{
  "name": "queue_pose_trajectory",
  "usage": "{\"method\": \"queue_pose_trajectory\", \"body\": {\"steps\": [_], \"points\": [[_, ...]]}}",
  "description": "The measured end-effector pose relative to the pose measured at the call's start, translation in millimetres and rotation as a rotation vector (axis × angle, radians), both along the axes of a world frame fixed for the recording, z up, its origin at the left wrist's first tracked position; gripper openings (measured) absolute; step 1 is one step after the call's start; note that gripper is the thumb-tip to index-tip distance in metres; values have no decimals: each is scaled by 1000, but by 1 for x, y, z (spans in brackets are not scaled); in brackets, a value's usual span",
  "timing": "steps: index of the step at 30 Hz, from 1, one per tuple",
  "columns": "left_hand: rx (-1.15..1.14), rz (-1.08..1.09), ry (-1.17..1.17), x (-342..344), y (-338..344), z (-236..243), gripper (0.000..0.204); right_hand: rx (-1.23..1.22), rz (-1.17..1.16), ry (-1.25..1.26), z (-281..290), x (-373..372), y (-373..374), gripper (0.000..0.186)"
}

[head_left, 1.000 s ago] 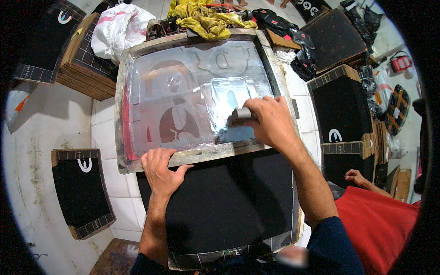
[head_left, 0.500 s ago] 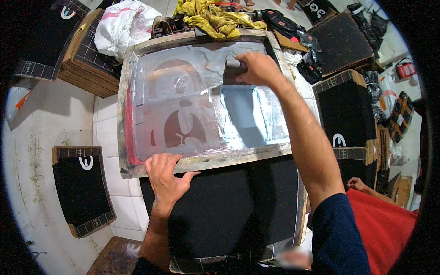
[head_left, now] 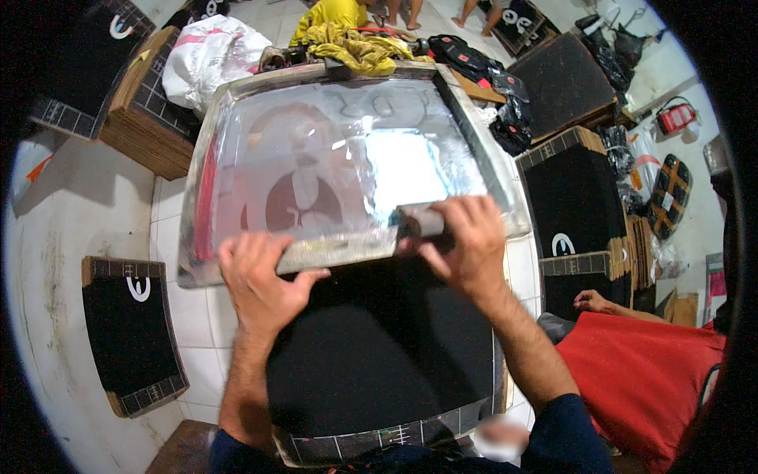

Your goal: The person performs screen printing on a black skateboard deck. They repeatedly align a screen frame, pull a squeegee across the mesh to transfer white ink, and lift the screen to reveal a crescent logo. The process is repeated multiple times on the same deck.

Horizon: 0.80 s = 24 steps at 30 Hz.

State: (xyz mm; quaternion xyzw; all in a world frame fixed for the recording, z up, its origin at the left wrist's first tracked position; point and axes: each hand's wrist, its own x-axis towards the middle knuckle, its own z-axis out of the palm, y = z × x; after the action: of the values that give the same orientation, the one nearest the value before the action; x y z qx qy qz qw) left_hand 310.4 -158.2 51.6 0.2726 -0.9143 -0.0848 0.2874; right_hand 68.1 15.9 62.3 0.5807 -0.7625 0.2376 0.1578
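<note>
A screen-printing frame (head_left: 341,254) with wooden rails lies over a black fabric-covered board (head_left: 379,347). Brown-grey shapes show in its translucent mesh (head_left: 237,146), and a bright reflection lies on the right half. My left hand (head_left: 264,276) grips the near rail towards its left end, fingers over the top and thumb stretched along the near side. In my right hand (head_left: 470,245), slightly blurred, is a dark squeegee (head_left: 422,223), held at the near rail, right of the middle. The fingers are wrapped round its handle; the blade's lower edge is hard to make out.
Beyond the frame lie a yellow cloth (head_left: 355,51) and a white sack (head_left: 213,63). Boards stand stacked at left (head_left: 150,118) and right (head_left: 580,189). At right, close by, is a person in a red garment (head_left: 632,379); other people are at the back.
My right hand has drawn the squeegee from the far part of the mesh to the near rail. My left hand stays on the rail. The whole view has shifted somewhat.
</note>
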Motion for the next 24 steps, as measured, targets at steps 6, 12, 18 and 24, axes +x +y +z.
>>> {"method": "queue_pose_trajectory", "body": {"steps": [6,12,18,24], "points": [[-398,166,173,-7,-41,77,76,-384,54,373,102,-77,-75,65],[-70,662,316,178,-34,-116,74,-81,-93,227,198,-117,-119,76],[1233,943,-217,424,178,-353,35,-32,-111,241,245,-187,-169,77],[1111,826,466,434,284,-380,29,-1,-31,97,285,-246,-210,75]]}}
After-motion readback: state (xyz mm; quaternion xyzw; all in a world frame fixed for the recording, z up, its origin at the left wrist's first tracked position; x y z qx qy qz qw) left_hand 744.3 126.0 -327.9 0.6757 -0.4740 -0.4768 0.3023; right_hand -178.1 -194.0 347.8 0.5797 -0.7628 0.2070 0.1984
